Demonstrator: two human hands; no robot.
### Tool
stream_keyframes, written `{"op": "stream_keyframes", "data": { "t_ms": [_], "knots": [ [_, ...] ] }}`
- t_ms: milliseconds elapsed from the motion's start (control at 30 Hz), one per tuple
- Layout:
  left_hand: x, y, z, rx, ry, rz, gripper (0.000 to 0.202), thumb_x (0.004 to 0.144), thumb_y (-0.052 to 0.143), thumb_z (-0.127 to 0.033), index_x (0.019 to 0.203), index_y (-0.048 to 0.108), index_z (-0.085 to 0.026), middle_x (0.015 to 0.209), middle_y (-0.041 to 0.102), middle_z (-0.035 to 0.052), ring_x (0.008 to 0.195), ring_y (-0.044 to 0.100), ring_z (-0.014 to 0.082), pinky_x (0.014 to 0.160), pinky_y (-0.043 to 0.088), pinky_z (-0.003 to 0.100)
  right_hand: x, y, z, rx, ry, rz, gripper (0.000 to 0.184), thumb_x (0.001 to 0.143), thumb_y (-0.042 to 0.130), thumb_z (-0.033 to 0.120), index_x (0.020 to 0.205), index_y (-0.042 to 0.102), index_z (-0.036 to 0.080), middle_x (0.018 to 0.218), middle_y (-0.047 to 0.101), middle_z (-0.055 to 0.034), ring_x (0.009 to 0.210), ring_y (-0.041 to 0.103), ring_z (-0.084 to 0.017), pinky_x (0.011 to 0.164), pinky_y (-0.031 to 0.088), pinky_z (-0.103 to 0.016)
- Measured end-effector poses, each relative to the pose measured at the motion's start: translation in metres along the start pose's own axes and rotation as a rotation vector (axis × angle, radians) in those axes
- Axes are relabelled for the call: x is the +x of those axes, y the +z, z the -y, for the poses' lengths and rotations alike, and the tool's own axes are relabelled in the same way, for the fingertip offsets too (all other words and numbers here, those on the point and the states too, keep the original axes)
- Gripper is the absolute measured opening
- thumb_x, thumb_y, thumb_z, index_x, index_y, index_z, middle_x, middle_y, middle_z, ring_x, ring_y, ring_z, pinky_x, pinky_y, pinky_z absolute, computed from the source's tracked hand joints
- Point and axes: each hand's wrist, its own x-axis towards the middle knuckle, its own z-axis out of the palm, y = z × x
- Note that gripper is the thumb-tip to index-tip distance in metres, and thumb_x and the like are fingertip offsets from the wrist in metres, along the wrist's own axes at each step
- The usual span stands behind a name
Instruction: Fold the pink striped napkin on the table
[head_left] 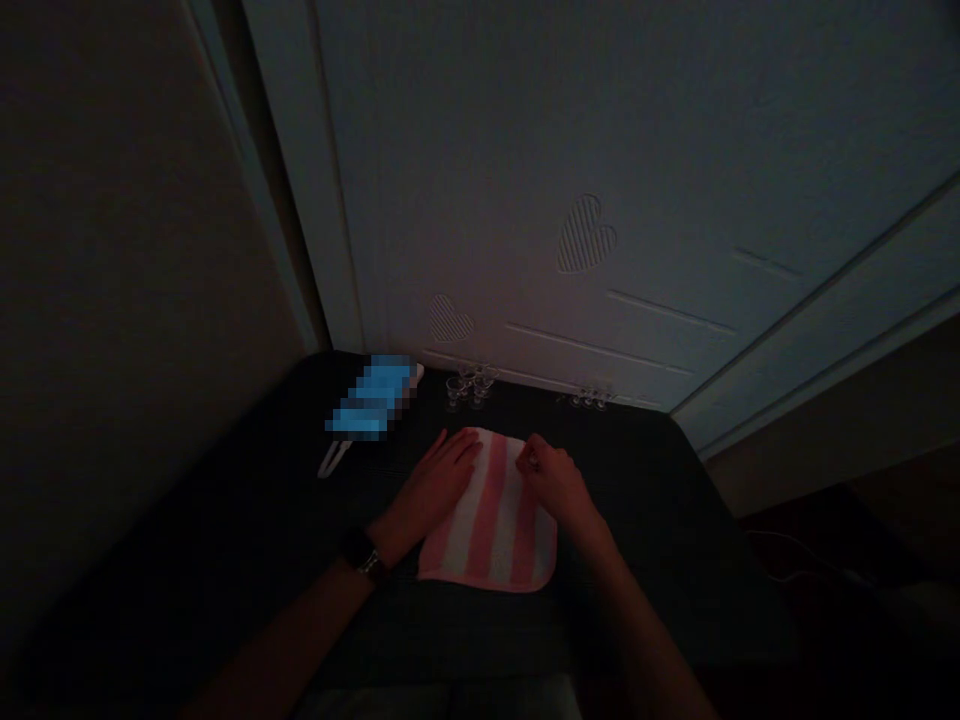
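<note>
Pink-striped cloth lies under the flat, straight-fingered left hand; the right hand curls around a small glinting object.

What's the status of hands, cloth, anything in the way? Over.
Left hand flat on striped cloth. Right hand curled at its far right corner, grip unclear. Glasses beyond, apart from cloth.

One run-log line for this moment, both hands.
left hand: flat on striped cloth | right hand: curled over cloth, grip unclear | clear glasses: beyond cloth, near heart-patterned panel
</note>
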Motion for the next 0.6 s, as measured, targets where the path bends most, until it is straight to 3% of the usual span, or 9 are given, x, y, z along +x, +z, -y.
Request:
{"op": "stream_keyframes", "data": {
  "t_ms": [167,367,533,600],
  "knots": [
    [0.0,-0.003,0.0,0.009,-0.003,0.016,0.039,0.089,0.029,-0.016,0.127,0.039,-0.018,0.134,0.044,0.0072,0.129,0.03,0.0174,0.11,0.02,0.044,0.014,0.006,0.007,0.017,0.005,-0.002,0.018,0.088,0.037,0.03,0.097,0.049,0.02,0.086,0.064,-0.0062,0.077,0.06,-0.017,0.058,0.031,-0.023],
    [-0.001,-0.005,0.003,-0.004,0.009,0.007,0.039,0.088,0.028,-0.015,0.125,0.041,-0.019,0.134,0.043,0.0063,0.129,0.03,0.0181,0.11,0.018,0.045,0.002,0.016,-0.002,0.105,-0.068,-0.007,0.02,0.09,0.032,0.03,0.103,0.044,0.021,0.09,0.063,-0.0055,0.078,0.059,-0.016,0.061,0.034,-0.024],
    [0.006,-0.028,-0.009,0.03,0.004,0.012,0.036,0.086,0.034,-0.014,0.121,0.046,-0.017,0.133,0.044,0.0078,0.128,0.031,0.0206,0.109,0.02,0.046,0.001,0.017,-0.007,0.15,-0.101,-0.011,0.021,0.087,0.04,0.036,0.102,0.042,0.022,0.092,0.062,-0.0048,0.08,0.058,-0.016,0.061,0.034,-0.023],
    [0.004,-0.042,-0.02,0.043,-0.017,0.047,0.036,0.086,0.034,-0.014,0.119,0.047,-0.016,0.131,0.047,0.0084,0.123,0.04,0.02,0.106,0.03,0.042,0.002,0.015,-0.01,0.174,-0.127,-0.013,0.022,0.084,0.046,0.035,0.101,0.043,0.022,0.093,0.062,-0.004,0.082,0.058,-0.016,0.063,0.034,-0.022]
  ]
}}
